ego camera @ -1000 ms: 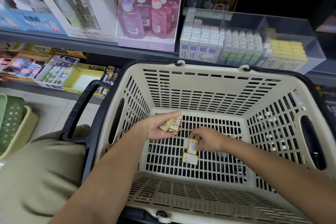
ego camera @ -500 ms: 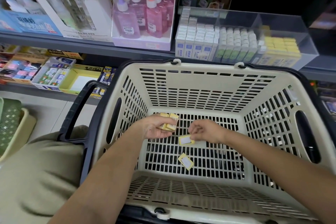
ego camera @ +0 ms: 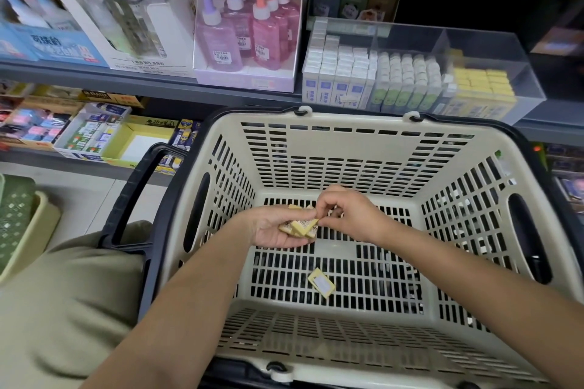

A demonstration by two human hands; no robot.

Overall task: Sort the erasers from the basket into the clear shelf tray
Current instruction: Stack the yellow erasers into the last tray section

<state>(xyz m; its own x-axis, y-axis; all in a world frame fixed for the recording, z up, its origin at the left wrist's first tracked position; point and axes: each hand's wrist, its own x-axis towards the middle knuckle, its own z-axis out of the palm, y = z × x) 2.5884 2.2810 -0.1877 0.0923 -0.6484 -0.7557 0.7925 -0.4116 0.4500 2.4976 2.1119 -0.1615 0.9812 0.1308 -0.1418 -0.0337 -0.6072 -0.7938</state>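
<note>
Both hands are inside a cream plastic basket [ego camera: 357, 133] with black handles. My left hand [ego camera: 271, 230] lies palm up and holds a small pile of yellow erasers [ego camera: 300, 226]. My right hand [ego camera: 347, 215] pinches the edge of the top eraser in that pile. One more yellow eraser [ego camera: 321, 282] with a white label lies alone on the basket floor, below the hands. On the shelf behind the basket stands the clear tray [ego camera: 493, 50], with rows of white, green and yellow erasers [ego camera: 482, 87] in it.
Boxes of glue bottles [ego camera: 249, 28] stand left of the tray on the same shelf. A lower shelf at the left holds stationery boxes [ego camera: 94, 133]. My knee [ego camera: 63, 303] is beside the basket, and a green and cream basket [ego camera: 19, 224] sits at the far left.
My right hand lifted one eraser off the basket floor and brought it to the pile in my left hand. One eraser stays on the floor. The camera tilted slightly.
</note>
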